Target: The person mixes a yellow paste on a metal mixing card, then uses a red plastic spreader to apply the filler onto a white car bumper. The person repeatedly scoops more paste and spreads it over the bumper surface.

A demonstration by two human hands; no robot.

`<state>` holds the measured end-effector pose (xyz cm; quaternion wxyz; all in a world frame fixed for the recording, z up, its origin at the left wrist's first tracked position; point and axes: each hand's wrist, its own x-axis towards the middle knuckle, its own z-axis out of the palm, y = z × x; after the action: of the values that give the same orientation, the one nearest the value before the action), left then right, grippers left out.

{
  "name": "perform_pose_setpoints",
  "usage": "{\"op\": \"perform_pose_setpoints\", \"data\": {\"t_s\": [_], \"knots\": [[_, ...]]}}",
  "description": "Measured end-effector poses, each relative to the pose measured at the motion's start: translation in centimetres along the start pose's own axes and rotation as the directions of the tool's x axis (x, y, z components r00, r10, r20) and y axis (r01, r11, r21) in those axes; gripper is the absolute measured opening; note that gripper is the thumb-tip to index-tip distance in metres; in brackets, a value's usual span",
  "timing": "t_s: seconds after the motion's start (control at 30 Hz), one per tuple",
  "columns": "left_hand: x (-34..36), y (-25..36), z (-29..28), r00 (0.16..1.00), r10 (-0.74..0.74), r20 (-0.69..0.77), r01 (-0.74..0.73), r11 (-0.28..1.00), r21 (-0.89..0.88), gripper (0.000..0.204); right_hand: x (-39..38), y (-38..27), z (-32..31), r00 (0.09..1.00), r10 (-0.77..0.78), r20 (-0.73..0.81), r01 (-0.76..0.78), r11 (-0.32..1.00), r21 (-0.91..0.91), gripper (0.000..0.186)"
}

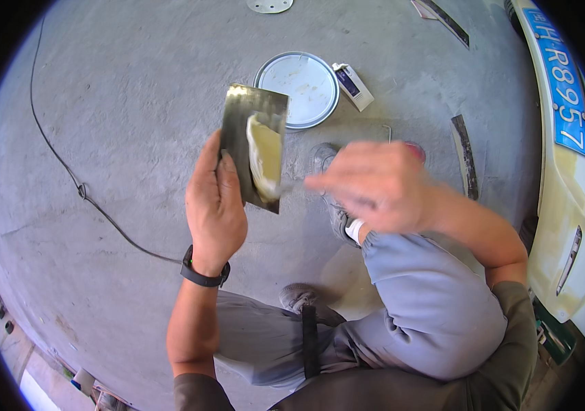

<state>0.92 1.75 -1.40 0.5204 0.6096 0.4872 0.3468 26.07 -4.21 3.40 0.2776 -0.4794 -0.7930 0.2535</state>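
Note:
My left hand [213, 205] grips a rectangular metal plate [237, 109] upright along its left side, thumb on its face. A thick mound of pale cream paste [263, 154] lies on the plate. My right hand [374, 185], smeared by motion, is just right of the plate with its fingers closed round something; a faint grey streak reaches from it toward the paste, too blurred to name. Behind the plate sits a round white lid or tin [302, 82], with a pale tube [354, 85] beside it.
A white car's rear [545, 226] stands along the right. Dark strips [463, 157] lie on the concrete floor [114, 109]; a black cable [118, 229] crosses the left. A red round object [415, 149] is partly behind my right hand. My knee and shoes are below.

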Motion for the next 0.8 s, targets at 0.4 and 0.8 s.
{"op": "perform_pose_setpoints", "data": {"t_s": [0.4, 0.8], "knots": [[-0.6, 0.5, -0.3, 0.989, 0.110, 0.099, -0.125, 0.980, 0.154, 0.039, 0.7, -0.3, -0.5, 0.995, -0.098, 0.004, 0.098, 0.991, -0.086, 0.033], [-0.6, 0.6, -0.3, 0.991, 0.122, 0.062, -0.130, 0.981, 0.144, 0.038, 0.1, 0.5, -0.2, 0.996, -0.017, -0.088, 0.009, 0.996, -0.090, 0.043]]}}
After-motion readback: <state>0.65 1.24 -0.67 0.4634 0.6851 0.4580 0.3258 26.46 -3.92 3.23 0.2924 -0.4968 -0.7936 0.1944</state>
